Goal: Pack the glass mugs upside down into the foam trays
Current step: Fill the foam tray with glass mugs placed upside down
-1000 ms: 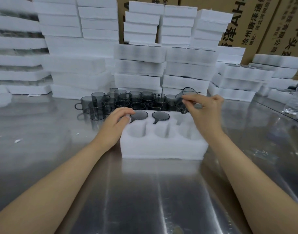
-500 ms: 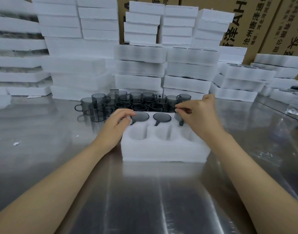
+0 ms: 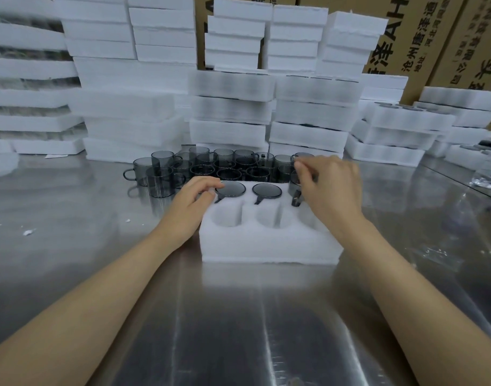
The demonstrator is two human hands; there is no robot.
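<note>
The right hand (image 3: 330,188) grips a mug (image 3: 294,185) at the foam tray (image 3: 266,246) far-right pocket; the left hand (image 3: 191,203) rests relaxed on its left edge.

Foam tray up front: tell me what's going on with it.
A person packs mugs upside down into the tray. Two fill the far row's left and middle pockets. The right hand grips a third mug at the far-right pocket; the left hand rests on the far-left corner. Visible near pockets are empty. Loose mugs stand behind.
</note>
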